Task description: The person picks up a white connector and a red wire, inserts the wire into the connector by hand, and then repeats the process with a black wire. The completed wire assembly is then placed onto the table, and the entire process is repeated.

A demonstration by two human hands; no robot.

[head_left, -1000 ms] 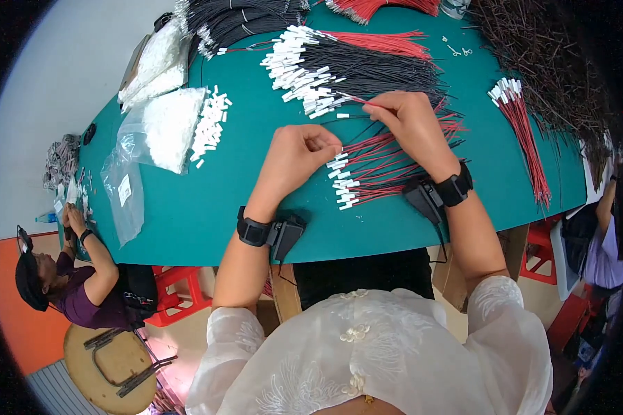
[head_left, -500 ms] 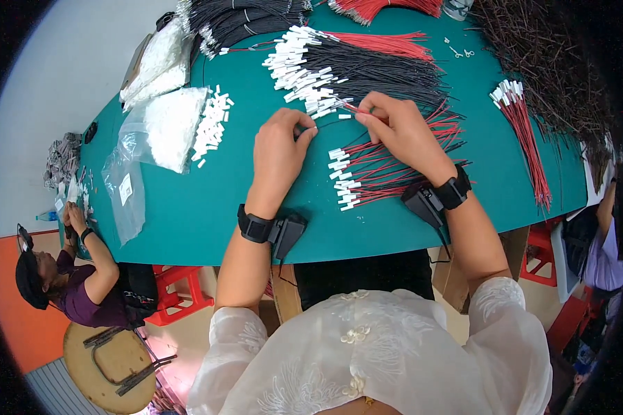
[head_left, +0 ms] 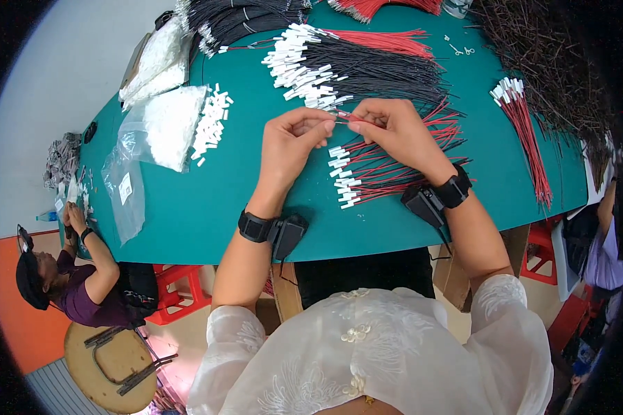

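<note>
My left hand (head_left: 294, 142) and my right hand (head_left: 394, 131) meet almost fingertip to fingertip above the table. My right thumb and forefinger pinch a red wire (head_left: 343, 116) whose end sticks out toward the left hand. Closed in a pinch too, my left hand has a thin wire end at its fingertips; its colour is hard to make out. Just below lies a row of red and black wires with white connectors (head_left: 346, 182), partly under my right hand. Beyond my hands spreads a large pile of black wires (head_left: 381, 69) with white connectors at their left ends.
Loose white connectors (head_left: 213, 128) lie beside an open plastic bag (head_left: 167, 128) of them at left. A tied red wire bundle (head_left: 522, 142) is at right, near a dark wire heap (head_left: 547, 62). Another person (head_left: 83, 277) sits at the table's left end.
My left hand has moved right and slightly up, closing the gap to my right hand. My right hand has shifted slightly left. The black wire stretched between them no longer shows.
</note>
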